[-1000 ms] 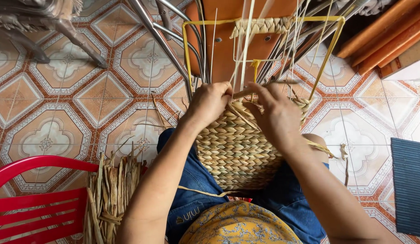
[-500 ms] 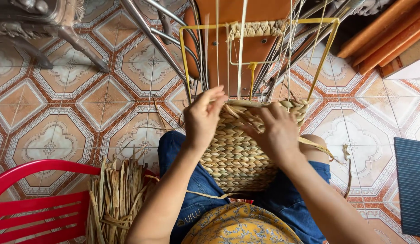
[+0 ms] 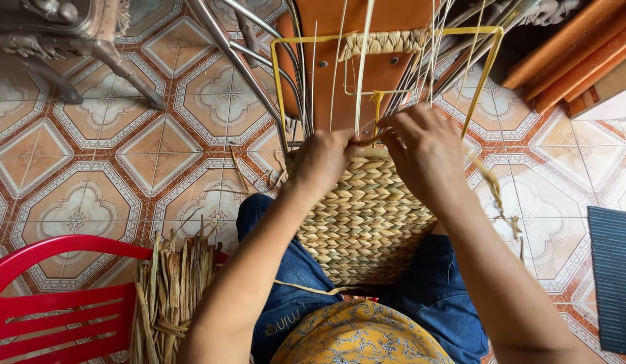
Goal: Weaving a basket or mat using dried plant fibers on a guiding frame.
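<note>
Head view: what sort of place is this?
Probably a home or small craft workspace: patterned floor tiles, a red plastic chair, a bundle of dried reeds, and both hands working a half-woven basket on a yellow wire frame.

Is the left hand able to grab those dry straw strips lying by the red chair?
Probably yes. The left hand is up at the top edge of the woven basket, and the bundle of dry strips lies on the floor just beside the left knee, with nothing in between.

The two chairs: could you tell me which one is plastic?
The red chair at lower left, with moulded slats; the other chair has an orange seat on metal legs.
</note>
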